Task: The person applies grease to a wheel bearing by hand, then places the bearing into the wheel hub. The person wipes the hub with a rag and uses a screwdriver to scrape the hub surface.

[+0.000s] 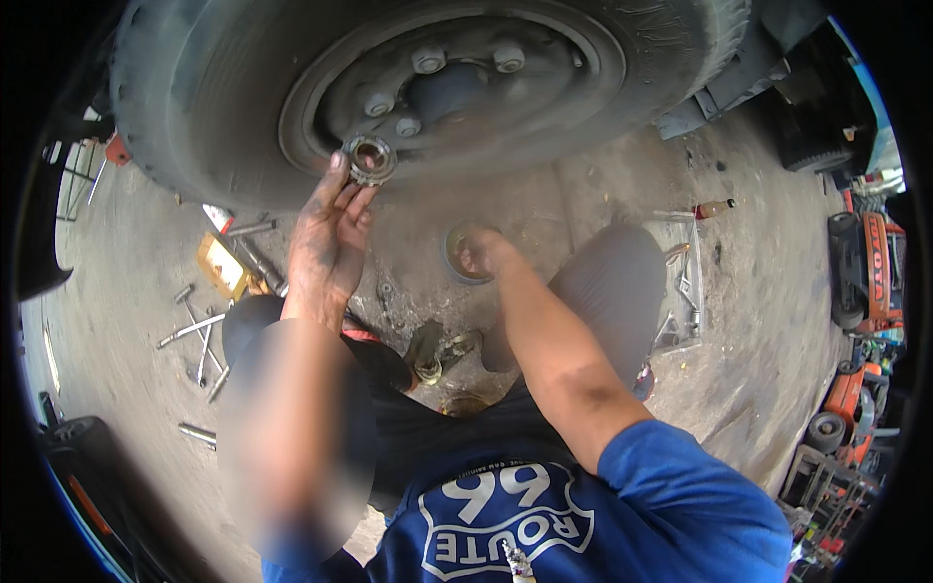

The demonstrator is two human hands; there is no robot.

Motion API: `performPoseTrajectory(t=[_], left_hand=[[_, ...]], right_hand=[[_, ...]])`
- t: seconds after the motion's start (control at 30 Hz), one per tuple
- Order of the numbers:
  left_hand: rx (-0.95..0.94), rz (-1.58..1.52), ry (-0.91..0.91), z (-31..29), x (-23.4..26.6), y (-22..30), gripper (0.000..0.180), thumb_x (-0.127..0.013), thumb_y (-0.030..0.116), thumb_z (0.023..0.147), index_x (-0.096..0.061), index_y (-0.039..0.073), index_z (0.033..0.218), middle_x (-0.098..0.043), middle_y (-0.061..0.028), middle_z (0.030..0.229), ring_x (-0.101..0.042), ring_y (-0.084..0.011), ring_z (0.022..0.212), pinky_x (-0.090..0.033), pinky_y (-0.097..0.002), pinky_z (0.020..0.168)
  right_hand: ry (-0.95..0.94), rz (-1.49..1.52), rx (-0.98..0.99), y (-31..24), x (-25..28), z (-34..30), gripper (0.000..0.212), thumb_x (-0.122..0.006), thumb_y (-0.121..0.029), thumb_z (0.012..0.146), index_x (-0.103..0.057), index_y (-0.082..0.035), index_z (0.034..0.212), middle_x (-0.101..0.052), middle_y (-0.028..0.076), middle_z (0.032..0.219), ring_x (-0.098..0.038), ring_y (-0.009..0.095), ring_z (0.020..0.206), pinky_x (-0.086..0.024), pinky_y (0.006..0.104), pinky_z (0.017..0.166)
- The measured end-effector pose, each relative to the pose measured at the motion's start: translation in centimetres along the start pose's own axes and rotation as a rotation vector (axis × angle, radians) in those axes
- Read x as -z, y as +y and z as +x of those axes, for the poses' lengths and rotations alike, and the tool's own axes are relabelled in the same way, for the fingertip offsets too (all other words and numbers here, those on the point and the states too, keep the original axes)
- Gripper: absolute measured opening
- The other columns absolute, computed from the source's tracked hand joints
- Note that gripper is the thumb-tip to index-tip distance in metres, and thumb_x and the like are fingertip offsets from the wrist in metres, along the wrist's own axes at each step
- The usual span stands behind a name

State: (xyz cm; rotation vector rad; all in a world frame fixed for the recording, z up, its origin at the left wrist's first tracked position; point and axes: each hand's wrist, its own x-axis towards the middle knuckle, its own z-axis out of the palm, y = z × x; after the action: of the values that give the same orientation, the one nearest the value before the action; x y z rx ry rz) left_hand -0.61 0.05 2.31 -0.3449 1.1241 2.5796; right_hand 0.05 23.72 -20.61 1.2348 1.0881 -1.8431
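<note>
My left hand (330,228) is raised just in front of the big wheel (209,107), its fingers closed around a ring-shaped roller bearing (390,155). A fingertip shows through the bearing's hole. Dark smudges mark this hand. Lower down, near the floor, my right hand (483,253) reaches into a small round tub (446,260). Its fingers are partly inside the tub and blurred, so their grip is unclear. The tub's contents cannot be made out well. Several bolts or nuts (428,61) stand out on the wheel's hub.
Wrenches (199,328) and a yellow box (222,264) lie on the concrete floor at the left. A metal frame-like tray (692,282) with tools sits right of my knee, a small bottle (715,208) beyond it. Orange forklifts (880,272) stand far right.
</note>
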Motion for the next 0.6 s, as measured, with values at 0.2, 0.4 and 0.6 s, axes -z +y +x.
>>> performPoseTrajectory(t=[0.2, 0.4, 0.6], left_hand=[[0.056, -0.020, -0.016, -0.2, 0.5, 0.7, 0.032, -0.071, 0.028, 0.099, -0.065, 0.006, 0.122, -0.072, -0.0117, 0.123, -0.068, -0.0216, 0.118, -0.049, -0.0246, 0.069], [0.045, 0.061, 0.004, 0.2, 0.3, 0.1, 0.037, -0.070, 0.030, 0.100, -0.062, 0.007, 0.127, -0.070, -0.0090, 0.123, -0.067, -0.0176, 0.113, -0.047, -0.0240, 0.071], [0.075, 0.033, -0.022, 1.1, 1.2, -0.4, 0.029, -0.067, 0.027, 0.101, -0.062, 0.005, 0.119, -0.070, -0.0125, 0.124, -0.068, -0.0251, 0.118, -0.051, -0.0269, 0.074]], right_hand=[[0.060, -0.003, -0.073, -0.1, 0.1, 3.1, 0.019, -0.044, -0.014, 0.104, -0.050, -0.007, 0.088, -0.052, 0.006, 0.071, -0.032, 0.010, 0.048, -0.029, 0.0249, 0.043], [0.010, 0.143, -0.090, -0.1, 0.6, 3.1, 0.024, -0.047, -0.012, 0.103, -0.055, -0.006, 0.081, -0.049, 0.003, 0.065, -0.033, 0.010, 0.048, -0.028, 0.0241, 0.046], [0.042, 0.019, 0.024, 0.6, 1.2, 2.1, 0.016, -0.053, -0.012, 0.096, -0.059, -0.003, 0.085, -0.058, 0.006, 0.070, -0.043, 0.013, 0.049, -0.034, 0.0271, 0.045]])
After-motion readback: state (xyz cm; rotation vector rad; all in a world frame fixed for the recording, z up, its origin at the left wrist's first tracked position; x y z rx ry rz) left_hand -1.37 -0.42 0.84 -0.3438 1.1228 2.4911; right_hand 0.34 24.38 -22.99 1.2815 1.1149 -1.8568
